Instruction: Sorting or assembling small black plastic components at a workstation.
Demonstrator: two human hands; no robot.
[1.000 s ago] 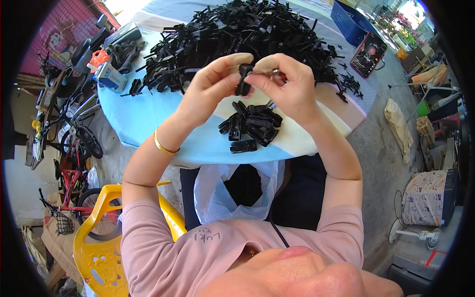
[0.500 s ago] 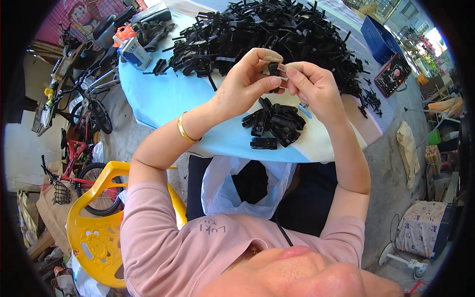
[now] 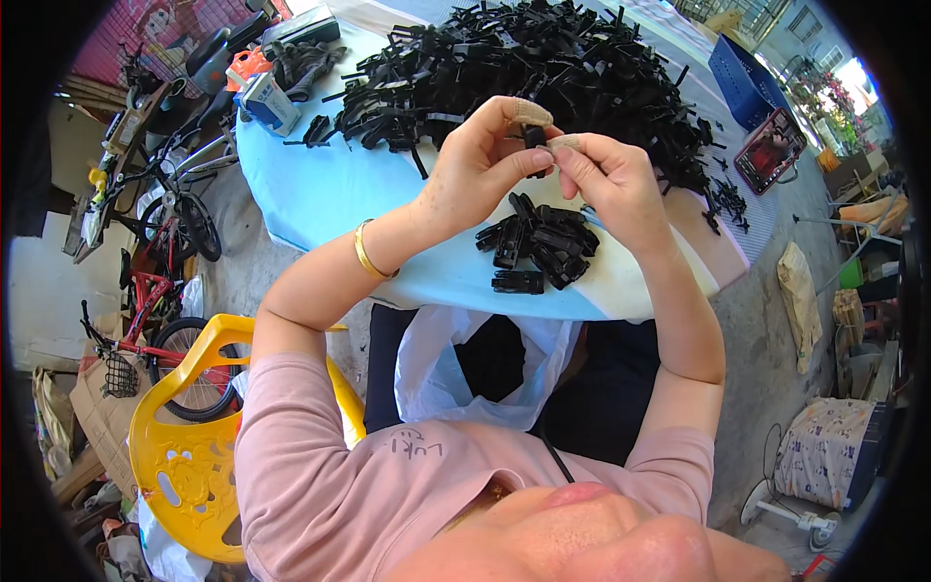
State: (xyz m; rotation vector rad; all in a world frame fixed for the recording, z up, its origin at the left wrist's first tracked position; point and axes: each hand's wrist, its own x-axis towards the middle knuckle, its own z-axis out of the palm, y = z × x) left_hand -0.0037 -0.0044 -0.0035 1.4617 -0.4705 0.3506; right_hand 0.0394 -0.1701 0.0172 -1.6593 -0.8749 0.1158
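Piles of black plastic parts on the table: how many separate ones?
2. A big heap covers the far side of the table; a small cluster lies near its front edge, below the hands. Loose strays lie beside the heap; some may be hidden.

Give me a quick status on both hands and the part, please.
Left hand and right hand pinch one small black plastic clip together, raised above the round light-blue table. Small pile of finished black clips below. Nothing in the way.
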